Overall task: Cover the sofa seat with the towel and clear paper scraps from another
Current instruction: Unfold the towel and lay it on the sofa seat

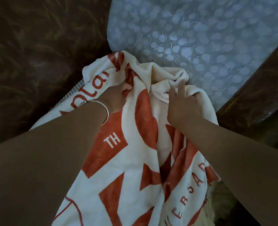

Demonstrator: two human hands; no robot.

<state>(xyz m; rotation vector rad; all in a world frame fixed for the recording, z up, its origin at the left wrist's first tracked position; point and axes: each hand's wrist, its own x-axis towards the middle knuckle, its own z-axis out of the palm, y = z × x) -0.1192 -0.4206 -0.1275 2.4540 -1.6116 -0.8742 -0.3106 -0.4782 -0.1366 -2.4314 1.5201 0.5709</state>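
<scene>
A cream towel with orange-red shapes and lettering lies bunched across the middle of the view, over the near part of the sofa seat. My left hand, with a thin silver bangle on the wrist, grips a fold near the towel's top left. My right hand pinches a bunched cream fold at the towel's far edge, forefinger stretched out. Beyond the towel the sofa seat shows a pale blue-grey cover with a raised dot pattern. No paper scraps are in sight.
A dark brown leather sofa back or arm fills the left side. A brown wooden or leather armrest runs diagonally at the right. Something pale and fuzzy shows at the bottom right under the towel.
</scene>
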